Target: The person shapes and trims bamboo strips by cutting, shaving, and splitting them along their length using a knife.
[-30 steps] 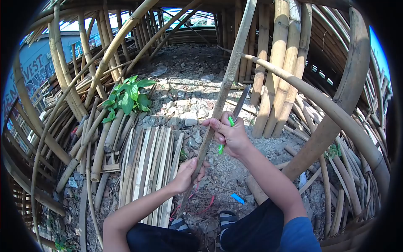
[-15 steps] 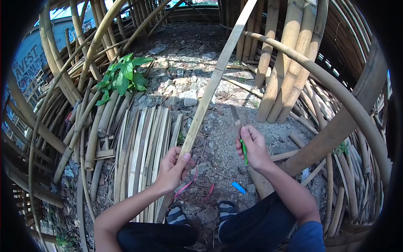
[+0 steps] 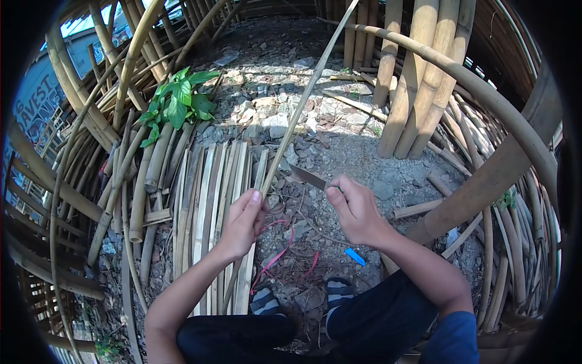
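My left hand [image 3: 244, 225] is closed round a long bamboo strip [image 3: 298, 112], which rises away from me towards the top of the view with its narrow edge showing. In my right hand [image 3: 354, 209], the fingers are wrapped round the handle of a knife. The knife's dark blade [image 3: 308, 177] points left, its tip close to the strip just above my left hand. Whether blade and strip touch is unclear. Beneath my left hand lies a row of split bamboo strips [image 3: 209, 200].
Bamboo poles [image 3: 424, 85] stand at the right, with a curved pole arching overhead. A leafy plant [image 3: 177, 103] grows at the left. Pink ribbon [image 3: 285, 250] and a blue object [image 3: 355, 256] lie near my feet. A thick pole [image 3: 479, 194] slants on the right.
The strip has turned from its flat face to its narrow edge. My right hand has swung the blade from pointing up to pointing left, closer to the strip.
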`<state>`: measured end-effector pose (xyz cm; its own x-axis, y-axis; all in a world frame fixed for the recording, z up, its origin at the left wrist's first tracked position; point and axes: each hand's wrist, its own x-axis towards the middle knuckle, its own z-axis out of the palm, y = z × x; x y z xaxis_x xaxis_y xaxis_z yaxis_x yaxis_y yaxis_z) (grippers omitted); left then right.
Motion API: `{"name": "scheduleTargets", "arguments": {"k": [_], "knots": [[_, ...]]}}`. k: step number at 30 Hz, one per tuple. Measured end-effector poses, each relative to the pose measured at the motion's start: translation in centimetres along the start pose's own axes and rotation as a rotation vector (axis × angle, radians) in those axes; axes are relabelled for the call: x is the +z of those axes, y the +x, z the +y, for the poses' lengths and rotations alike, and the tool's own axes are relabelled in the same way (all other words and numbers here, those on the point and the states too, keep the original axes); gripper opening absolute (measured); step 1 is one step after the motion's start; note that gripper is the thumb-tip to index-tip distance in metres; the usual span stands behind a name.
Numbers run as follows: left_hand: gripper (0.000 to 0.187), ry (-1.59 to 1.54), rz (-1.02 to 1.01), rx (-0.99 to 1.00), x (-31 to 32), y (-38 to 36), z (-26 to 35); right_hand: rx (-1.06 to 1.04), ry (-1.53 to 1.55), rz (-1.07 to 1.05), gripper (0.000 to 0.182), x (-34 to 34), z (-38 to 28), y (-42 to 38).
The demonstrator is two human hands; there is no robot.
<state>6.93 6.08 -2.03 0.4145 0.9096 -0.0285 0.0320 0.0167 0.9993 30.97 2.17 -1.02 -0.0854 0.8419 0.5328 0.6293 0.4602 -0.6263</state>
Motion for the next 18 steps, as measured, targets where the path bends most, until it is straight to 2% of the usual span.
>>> {"name": "scheduleTargets", "arguments": {"k": [4, 7, 9, 11, 13, 14, 18], "knots": [[0.044, -0.093, -0.165, 0.041, 0.0, 0.1, 0.4, 0.098, -0.029, -0.072, 0.037, 0.7, -1.6, -0.3], [0.043, -0.017, -0.208, 0.008, 0.1, -0.3, 1.5, 0.088, -0.112, -0.028, 0.038, 1.1, -1.9, -0.6], [0.037, 0.024, -0.18, 0.001, -1.1, -0.3, 2.5, 0.108, 0.007, 0.122, 0.038, 1.1, -1.5, -0.6], [0.038, 0.508, -0.103, 0.141, -3.1, -0.6, 4.1, 0.124, -0.005, 0.167, 0.036, -0.3, -1.7, -0.1], [0.042, 0.668, -0.097, 0.094, -5.3, -1.9, 5.7, 0.129, -0.018, 0.223, 0.034, -1.8, -1.3, 0.6], [0.042, 0.783, -0.097, 0.066, -5.9, -2.7, 7.0, 0.059, -0.064, 0.281, 0.031, -2.3, -1.0, 0.9], [0.043, 0.754, -0.107, -0.06, -7.8, -5.4, 8.2, -0.051, -0.136, 0.346, 0.024, -2.8, -0.2, 1.4]]}}
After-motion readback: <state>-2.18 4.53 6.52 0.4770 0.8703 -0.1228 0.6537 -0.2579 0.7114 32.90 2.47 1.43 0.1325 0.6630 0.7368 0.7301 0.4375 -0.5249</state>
